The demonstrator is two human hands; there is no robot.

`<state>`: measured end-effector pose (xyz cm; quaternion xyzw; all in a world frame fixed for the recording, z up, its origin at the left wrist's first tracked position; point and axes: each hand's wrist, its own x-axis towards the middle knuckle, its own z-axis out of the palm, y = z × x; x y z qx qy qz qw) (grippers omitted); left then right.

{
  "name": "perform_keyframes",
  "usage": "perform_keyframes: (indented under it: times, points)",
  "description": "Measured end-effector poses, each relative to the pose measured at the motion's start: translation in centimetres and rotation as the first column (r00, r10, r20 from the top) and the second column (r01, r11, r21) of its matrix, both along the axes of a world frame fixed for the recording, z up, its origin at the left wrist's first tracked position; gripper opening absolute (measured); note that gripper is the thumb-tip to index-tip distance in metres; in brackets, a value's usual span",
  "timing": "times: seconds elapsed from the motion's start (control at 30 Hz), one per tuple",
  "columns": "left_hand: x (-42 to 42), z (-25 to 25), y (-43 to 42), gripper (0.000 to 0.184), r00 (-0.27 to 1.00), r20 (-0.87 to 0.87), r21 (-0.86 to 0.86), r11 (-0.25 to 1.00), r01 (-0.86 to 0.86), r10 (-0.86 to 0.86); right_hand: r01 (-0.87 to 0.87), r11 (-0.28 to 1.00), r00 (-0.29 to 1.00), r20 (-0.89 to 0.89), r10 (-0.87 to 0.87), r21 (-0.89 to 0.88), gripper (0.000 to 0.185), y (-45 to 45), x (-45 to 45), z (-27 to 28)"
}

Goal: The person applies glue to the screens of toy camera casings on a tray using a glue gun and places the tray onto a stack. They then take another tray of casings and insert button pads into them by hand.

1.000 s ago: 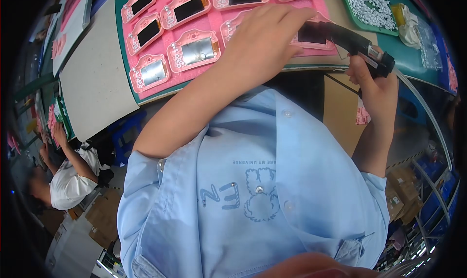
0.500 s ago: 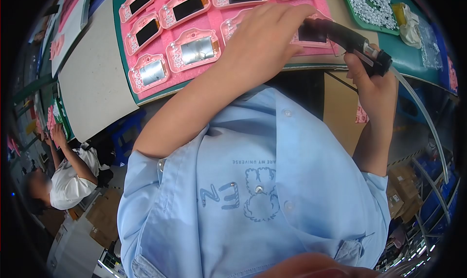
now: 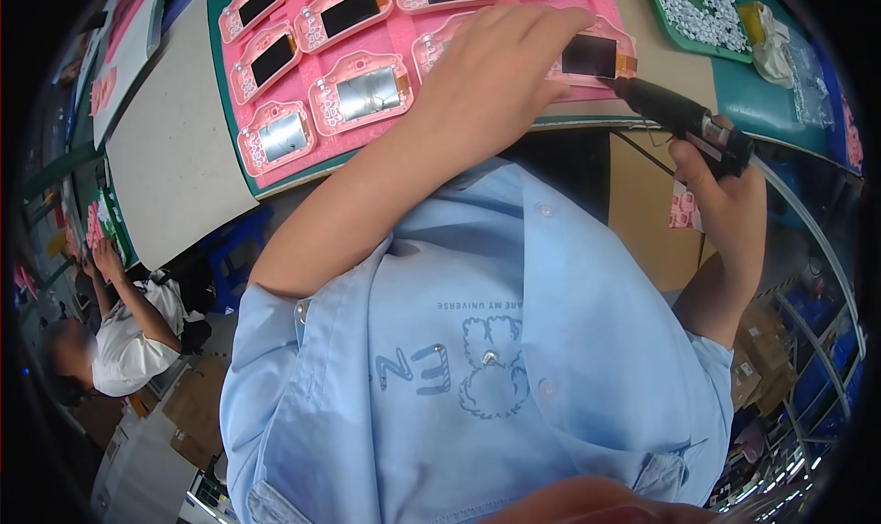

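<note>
My left hand [image 3: 500, 74] lies across a pink handheld-console shell [image 3: 627, 45] with a dark screen [image 3: 589, 56]. Its thumb is at the near edge and its fingers reach the far edge; the palm side is hidden. In my right hand [image 3: 730, 189] is a black nozzle tool [image 3: 674, 109] trailing a clear hose [image 3: 812, 221]. The tool's tip points left, close to that shell's lower right edge. More pink shells sit in rows on the pink mat [image 3: 404, 30], among them one with a silvery screen panel [image 3: 365, 94].
A green tray [image 3: 684, 42] of small white parts stands at the back right, beside a yellow-and-white bundle [image 3: 774, 47] and clear plastic bags [image 3: 812, 93]. Brown board [image 3: 184, 129] covers the table's left side. Another person [image 3: 138, 340] works at far left.
My right hand has drawn the tool down and to the right, off the shell, uncovering its dark screen. My left hand stays in place.
</note>
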<state>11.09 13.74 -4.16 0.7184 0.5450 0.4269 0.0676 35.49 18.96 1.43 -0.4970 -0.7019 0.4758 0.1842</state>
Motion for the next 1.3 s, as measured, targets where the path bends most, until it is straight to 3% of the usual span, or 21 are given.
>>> perform_keyframes:
  times: [0.23,0.43,0.63,0.73,0.83,0.93,1.03,1.17,1.3]
  points:
    - [0.3,0.1,0.2,0.049,1.0,-0.003,-0.022,1.0,-0.009,0.008,-0.116,0.975,0.99,0.108,0.096,0.191,0.031,-0.2,-0.7,0.6]
    - [-0.1,0.2,-0.1,0.048,1.0,0.003,-0.032,0.999,-0.011,0.011,-0.112,0.937,0.981,0.189,0.05,0.332,0.031,-0.7,-1.2,1.0]
    - [-0.1,0.1,0.0,0.048,1.0,-0.022,-0.04,0.999,-0.014,0.013,-0.164,0.92,0.95,0.309,0.049,0.356,0.029,-1.0,-2.2,1.2]
    - [-0.4,0.2,-0.1,0.05,1.0,-0.025,-0.04,0.999,0.014,-0.015,-0.098,0.943,0.992,0.106,0.068,0.319,0.028,0.1,-1.4,-0.3]
    - [-0.4,0.4,-0.1,0.049,1.0,0.008,-0.036,0.999,0.012,-0.012,0.096,0.988,0.977,-0.201,-0.069,0.123,0.028,1.4,-1.5,-0.5]
    - [-0.8,0.6,0.3,0.048,0.99,0.142,0.031,0.999,0.024,-0.028,0.158,0.987,0.944,-0.295,-0.151,-0.002,0.031,3.1,-1.0,-0.9]
    - [-2.4,1.6,2.2,0.049,0.99,0.132,-0.069,0.997,-0.041,0.05,0.132,0.991,0.96,-0.249,-0.129,-0.007,0.035,4.5,-1.8,-0.8]
    - [-3.6,2.4,4.6,0.053,0.983,-0.128,-0.193,0.968,-0.158,0.134,0.067,0.997,0.978,-0.2,-0.06,0.032,0.036,5.7,-3.6,-0.3]
    - [-3.2,0.2,5.4,0.051,0.968,-0.164,-0.141,0.967,-0.214,0.191,0.018,0.998,0.988,-0.151,-0.008,0.066,0.035,7.0,-5.0,-0.1]
